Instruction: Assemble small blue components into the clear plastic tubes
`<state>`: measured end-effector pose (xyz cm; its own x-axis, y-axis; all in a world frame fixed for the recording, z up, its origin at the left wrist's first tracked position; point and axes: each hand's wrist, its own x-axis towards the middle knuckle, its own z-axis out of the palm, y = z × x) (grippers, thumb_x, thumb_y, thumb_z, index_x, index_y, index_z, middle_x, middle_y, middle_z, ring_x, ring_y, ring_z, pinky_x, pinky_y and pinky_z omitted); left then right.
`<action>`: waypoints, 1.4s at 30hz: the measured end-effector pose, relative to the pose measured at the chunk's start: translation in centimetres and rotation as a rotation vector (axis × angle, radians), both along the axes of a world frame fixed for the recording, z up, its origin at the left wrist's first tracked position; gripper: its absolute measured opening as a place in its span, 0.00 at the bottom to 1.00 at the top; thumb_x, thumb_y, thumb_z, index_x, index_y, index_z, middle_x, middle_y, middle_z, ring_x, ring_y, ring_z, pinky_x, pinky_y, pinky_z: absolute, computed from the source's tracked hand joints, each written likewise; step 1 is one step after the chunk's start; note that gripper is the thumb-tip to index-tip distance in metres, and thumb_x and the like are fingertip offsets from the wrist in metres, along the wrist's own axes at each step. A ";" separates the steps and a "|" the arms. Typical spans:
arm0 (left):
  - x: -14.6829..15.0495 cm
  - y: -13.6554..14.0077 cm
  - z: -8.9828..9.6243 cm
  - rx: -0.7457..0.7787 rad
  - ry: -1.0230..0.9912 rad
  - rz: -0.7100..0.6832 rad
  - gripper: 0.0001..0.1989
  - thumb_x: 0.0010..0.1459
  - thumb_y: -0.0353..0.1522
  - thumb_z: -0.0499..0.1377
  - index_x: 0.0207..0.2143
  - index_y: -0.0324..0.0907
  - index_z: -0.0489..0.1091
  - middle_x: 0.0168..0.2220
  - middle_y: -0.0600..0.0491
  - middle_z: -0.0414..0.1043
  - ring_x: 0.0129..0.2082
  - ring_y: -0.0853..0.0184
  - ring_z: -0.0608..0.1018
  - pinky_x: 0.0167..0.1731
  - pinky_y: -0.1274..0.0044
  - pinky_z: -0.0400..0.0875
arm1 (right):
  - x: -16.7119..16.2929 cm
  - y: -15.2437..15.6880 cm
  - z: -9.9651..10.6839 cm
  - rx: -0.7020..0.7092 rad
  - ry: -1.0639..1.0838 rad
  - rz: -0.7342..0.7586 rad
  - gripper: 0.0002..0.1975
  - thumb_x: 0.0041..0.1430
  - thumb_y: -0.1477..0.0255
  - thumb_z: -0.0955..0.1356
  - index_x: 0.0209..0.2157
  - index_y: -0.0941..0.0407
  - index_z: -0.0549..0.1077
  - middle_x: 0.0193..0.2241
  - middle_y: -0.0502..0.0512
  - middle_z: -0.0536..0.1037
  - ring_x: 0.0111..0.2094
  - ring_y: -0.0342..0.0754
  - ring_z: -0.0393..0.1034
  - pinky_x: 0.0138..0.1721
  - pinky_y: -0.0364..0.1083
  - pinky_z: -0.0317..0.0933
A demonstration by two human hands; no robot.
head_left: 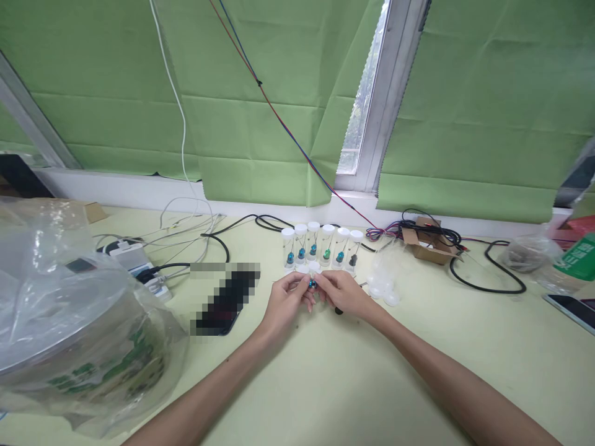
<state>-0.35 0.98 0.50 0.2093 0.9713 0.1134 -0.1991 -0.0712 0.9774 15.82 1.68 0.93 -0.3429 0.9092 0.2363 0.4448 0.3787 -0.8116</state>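
Note:
My left hand (290, 294) and my right hand (341, 291) meet at the middle of the table, fingers closed around a small shiny blue metallic piece (312, 283). Its exact kind is too small to make out, and fingertips cover part of it. Just beyond my hands stand several clear capped tubes (328, 241), upright in a loose row. Inside each is a small blue, green or dark piece with thin wire-like stems. White caps (314, 267) show right behind my fingertips. A small black object (339, 311) lies partly under my right hand.
Right of the tubes lies a clear plastic bag (385, 279) with white round pieces. Behind it sits a small cardboard box (428, 248) with cables. A phone (230, 303), partly blurred, and a power strip (155, 282) lie left. A large bagged tub (93, 347) fills the left front.

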 end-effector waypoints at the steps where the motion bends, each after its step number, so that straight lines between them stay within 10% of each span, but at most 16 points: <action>1: 0.0 0.0 0.1 -0.002 -0.005 0.011 0.15 0.52 0.42 0.64 0.29 0.38 0.71 0.23 0.54 0.70 0.20 0.70 0.72 0.20 0.78 0.68 | 0.0 0.0 0.0 0.004 0.012 -0.011 0.20 0.66 0.57 0.61 0.26 0.56 0.69 0.22 0.49 0.73 0.21 0.42 0.64 0.25 0.42 0.56; 14: -0.1 0.0 0.0 -0.010 -0.004 0.018 0.15 0.52 0.42 0.64 0.29 0.38 0.71 0.21 0.54 0.70 0.20 0.70 0.71 0.20 0.78 0.68 | 0.0 -0.2 0.2 0.014 0.037 -0.017 0.09 0.58 0.64 0.69 0.32 0.55 0.69 0.25 0.47 0.71 0.23 0.41 0.62 0.25 0.42 0.54; 32: 0.1 0.0 -0.2 0.009 0.010 -0.020 0.14 0.53 0.41 0.64 0.29 0.38 0.71 0.23 0.54 0.69 0.21 0.69 0.72 0.20 0.77 0.68 | 0.0 0.1 -0.2 0.036 -0.039 0.038 0.28 0.69 0.58 0.56 0.20 0.56 0.68 0.19 0.50 0.72 0.21 0.43 0.64 0.27 0.43 0.57; 42: 0.0 0.1 -0.1 0.005 0.017 0.022 0.15 0.54 0.42 0.63 0.28 0.38 0.71 0.21 0.53 0.70 0.19 0.70 0.71 0.20 0.78 0.68 | 0.2 -0.1 0.0 0.010 0.032 -0.024 0.10 0.56 0.63 0.70 0.33 0.55 0.69 0.29 0.48 0.73 0.23 0.40 0.61 0.24 0.41 0.54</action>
